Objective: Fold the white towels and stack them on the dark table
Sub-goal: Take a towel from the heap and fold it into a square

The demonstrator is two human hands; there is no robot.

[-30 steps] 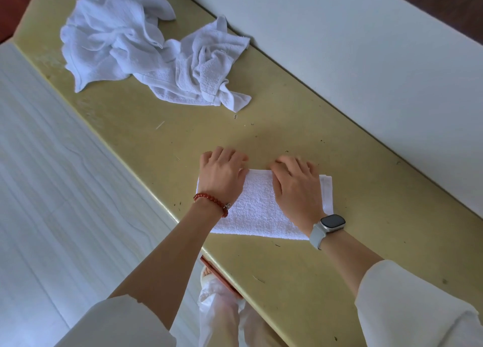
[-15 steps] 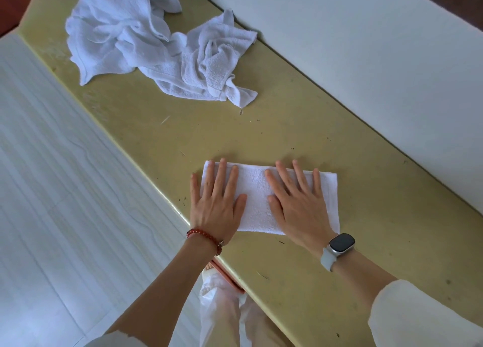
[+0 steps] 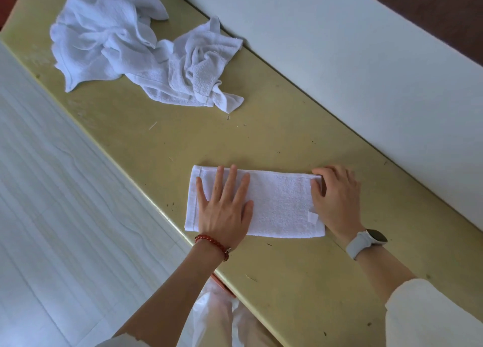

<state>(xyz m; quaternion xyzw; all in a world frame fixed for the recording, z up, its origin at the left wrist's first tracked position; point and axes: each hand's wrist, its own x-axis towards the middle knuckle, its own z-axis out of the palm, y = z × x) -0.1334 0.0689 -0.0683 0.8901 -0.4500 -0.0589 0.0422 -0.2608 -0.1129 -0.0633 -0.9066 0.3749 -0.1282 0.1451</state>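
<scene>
My left hand [image 3: 224, 210] lies flat on the folded towel [image 3: 277, 202] on the table [image 3: 300, 281], my right hand [image 3: 335, 199] pinches its right end, and I judge a hasty fold could shift the layers askew.

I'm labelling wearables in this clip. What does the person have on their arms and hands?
The left wrist carries a red bead bracelet. The right wrist carries a smartwatch with a dark rounded-square face and pale grey strap. Both arms have loose white sleeves pushed up to the elbows. The hands are bare; no rings show.
</scene>
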